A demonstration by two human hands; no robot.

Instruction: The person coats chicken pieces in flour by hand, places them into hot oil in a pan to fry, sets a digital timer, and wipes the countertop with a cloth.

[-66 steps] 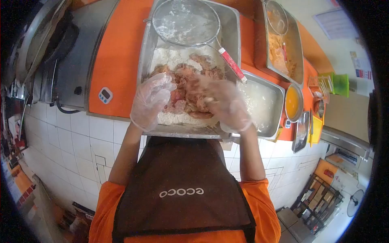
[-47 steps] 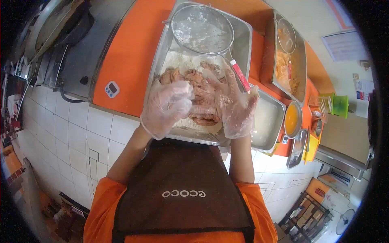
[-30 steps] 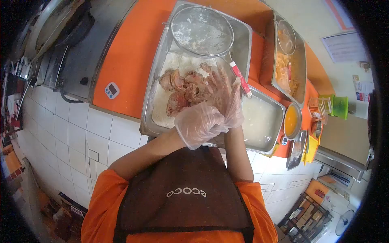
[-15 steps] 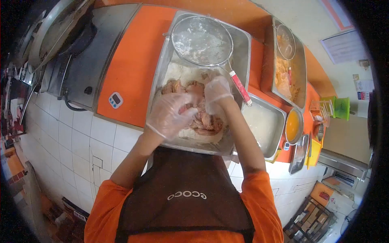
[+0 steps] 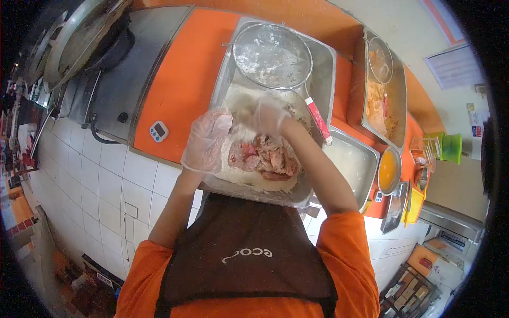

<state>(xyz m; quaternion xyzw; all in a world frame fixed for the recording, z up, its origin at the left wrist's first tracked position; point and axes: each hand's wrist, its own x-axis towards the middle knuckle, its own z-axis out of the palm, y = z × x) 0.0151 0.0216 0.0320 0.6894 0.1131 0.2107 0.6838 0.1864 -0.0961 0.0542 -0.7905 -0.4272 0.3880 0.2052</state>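
Two gloved hands over one deep metal tray (image 5: 257, 198) on the orange bench (image 5: 177, 79). Left hand (image 5: 204, 142): at the tray's left side, fingers bent inward; cannot tell whether anything is held. Right hand (image 5: 269, 115): motion-blurred above the white powder (image 5: 245, 183), beyond the main pile; grasp cannot be told.

Position of meat pieces (image 5: 275, 161): heaped on the powder in the near half of the tray, toward its right side. Pink and reddish patches show between floury areas — coating judged uneven.

Handling notes (judgement): scoop powder from the bare margins over the pink patches, then turn each piece from beneath with loose fingers. Open the folds and part pieces that cling together; press lightly, since hard squeezing may make the powder clump. Keep strokes low and inside the walls to limit spill. Mind the right forearm near the sieve's red handle (image 5: 318, 119), which projects over the right rim; a knock could shift the sieve (image 5: 273, 55) at the far end.

Obscured: right fingertips lost to blur; whatever lies directly beneath that hand. Left palm faces away or is masked by glove glare. Undersides of the pieces unseen, piece count uncertain. Right forearm covers part of the tray's right side.
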